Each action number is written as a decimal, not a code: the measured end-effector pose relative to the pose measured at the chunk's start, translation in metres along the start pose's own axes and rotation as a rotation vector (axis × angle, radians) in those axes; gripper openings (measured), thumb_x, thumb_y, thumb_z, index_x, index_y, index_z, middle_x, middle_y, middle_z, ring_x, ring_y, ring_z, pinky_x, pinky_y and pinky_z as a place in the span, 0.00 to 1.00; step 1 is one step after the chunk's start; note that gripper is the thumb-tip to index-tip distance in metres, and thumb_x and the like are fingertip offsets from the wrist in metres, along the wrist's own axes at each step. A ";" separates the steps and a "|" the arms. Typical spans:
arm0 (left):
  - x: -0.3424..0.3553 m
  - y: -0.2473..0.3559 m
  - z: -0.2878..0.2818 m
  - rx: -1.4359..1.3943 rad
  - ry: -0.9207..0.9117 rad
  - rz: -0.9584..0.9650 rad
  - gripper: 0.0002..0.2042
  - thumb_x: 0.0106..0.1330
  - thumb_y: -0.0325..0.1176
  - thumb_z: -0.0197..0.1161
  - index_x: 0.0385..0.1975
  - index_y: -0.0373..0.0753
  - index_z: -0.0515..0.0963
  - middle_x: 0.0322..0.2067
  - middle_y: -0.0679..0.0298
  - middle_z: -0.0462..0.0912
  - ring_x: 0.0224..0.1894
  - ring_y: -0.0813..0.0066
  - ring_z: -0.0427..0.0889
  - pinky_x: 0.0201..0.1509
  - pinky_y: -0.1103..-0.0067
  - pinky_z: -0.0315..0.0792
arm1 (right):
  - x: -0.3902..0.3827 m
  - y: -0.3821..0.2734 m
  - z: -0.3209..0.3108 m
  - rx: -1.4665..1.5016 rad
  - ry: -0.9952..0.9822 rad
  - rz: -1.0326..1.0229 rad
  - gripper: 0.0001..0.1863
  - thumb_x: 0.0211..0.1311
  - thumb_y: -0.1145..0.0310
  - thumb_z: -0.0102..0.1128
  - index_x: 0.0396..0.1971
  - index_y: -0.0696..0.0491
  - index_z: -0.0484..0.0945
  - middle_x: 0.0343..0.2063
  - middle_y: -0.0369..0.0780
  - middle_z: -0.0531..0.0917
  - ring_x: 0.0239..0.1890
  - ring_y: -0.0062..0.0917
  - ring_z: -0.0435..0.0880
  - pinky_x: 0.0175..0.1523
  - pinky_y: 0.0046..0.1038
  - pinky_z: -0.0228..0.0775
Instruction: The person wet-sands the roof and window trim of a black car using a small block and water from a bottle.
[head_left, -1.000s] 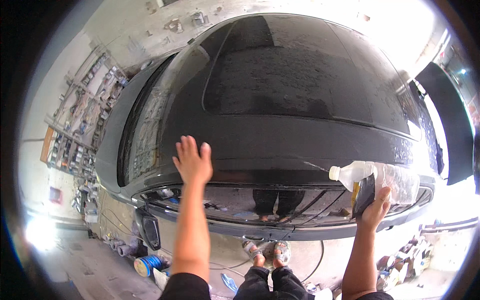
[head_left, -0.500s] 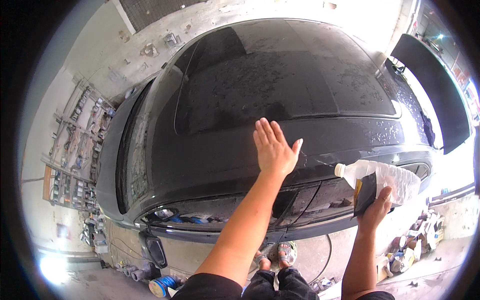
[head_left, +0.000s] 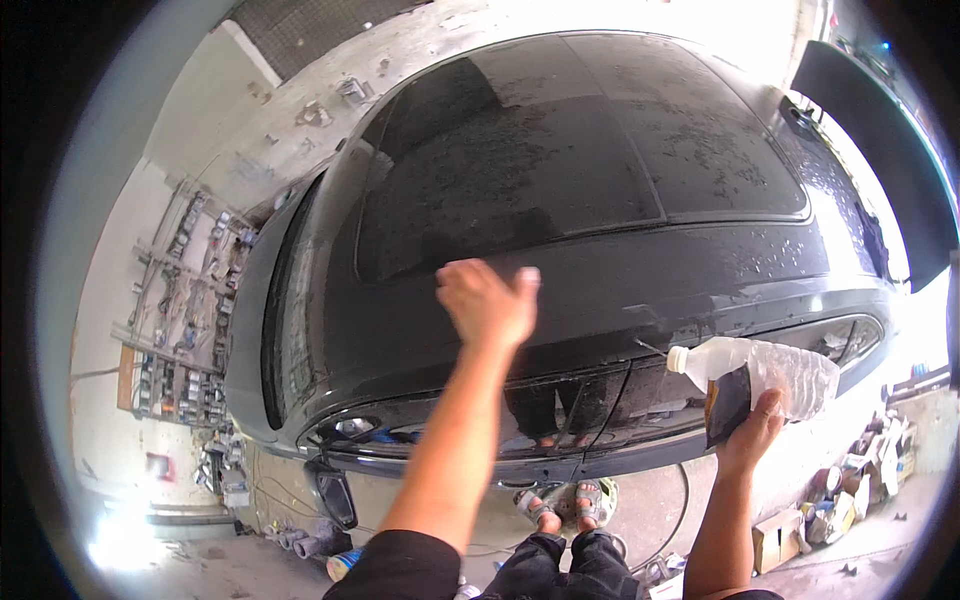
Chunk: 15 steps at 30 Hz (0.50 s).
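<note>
A black car fills the middle, its roof wet and covered with droplets. My left hand, slightly blurred, is over the near edge of the roof beside the dark glass panel. It is empty, thumb held apart from the fingers; whether it touches the paint I cannot tell. My right hand grips a clear plastic bottle lying on its side, its white cap pointing left. A thin stream of water leaves the cap. Pinched against the bottle in the same hand is a dark sheet that looks like sandpaper.
The raised tailgate stands at the right. Along the left wall hang racks with small parts. A side mirror juts out near my feet. Boxes and scraps are heaped on the floor at the lower right, and a hose curves nearby.
My left hand has swept left and a little nearer along the roof edge. The right hand still holds the bottle at about the same place, and water still squirts out. The view has shifted slightly.
</note>
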<state>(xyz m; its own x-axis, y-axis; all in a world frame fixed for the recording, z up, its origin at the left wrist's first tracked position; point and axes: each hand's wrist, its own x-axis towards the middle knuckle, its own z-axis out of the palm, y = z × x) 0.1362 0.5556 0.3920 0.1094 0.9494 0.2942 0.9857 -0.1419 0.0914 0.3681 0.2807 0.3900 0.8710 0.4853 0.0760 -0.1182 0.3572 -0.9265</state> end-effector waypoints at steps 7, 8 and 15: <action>-0.014 0.024 -0.040 -0.151 -0.103 0.166 0.30 0.63 0.52 0.56 0.52 0.28 0.68 0.54 0.49 0.67 0.60 0.51 0.64 0.62 0.56 0.58 | 0.005 -0.005 -0.004 0.039 -0.059 -0.002 0.30 0.66 0.48 0.54 0.48 0.64 0.73 0.40 0.42 0.80 0.39 0.26 0.80 0.46 0.29 0.75; -0.010 -0.001 -0.029 -0.200 0.073 0.082 0.25 0.59 0.49 0.61 0.43 0.30 0.71 0.45 0.52 0.70 0.51 0.54 0.69 0.54 0.58 0.62 | 0.006 -0.006 -0.012 0.035 -0.044 -0.007 0.30 0.66 0.48 0.55 0.47 0.65 0.74 0.39 0.42 0.81 0.37 0.25 0.80 0.45 0.28 0.74; 0.021 -0.180 0.023 0.056 0.118 -0.027 0.36 0.67 0.57 0.48 0.59 0.25 0.61 0.60 0.45 0.63 0.64 0.50 0.60 0.63 0.56 0.58 | 0.012 0.003 -0.037 -0.077 0.079 -0.072 0.32 0.64 0.46 0.56 0.51 0.63 0.72 0.44 0.41 0.78 0.47 0.26 0.74 0.56 0.29 0.64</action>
<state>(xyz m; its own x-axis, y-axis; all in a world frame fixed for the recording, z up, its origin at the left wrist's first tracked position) -0.0363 0.6073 0.3595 0.0702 0.9126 0.4027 0.9940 -0.0978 0.0484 0.3958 0.2578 0.3744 0.9110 0.3955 0.1168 -0.0197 0.3247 -0.9456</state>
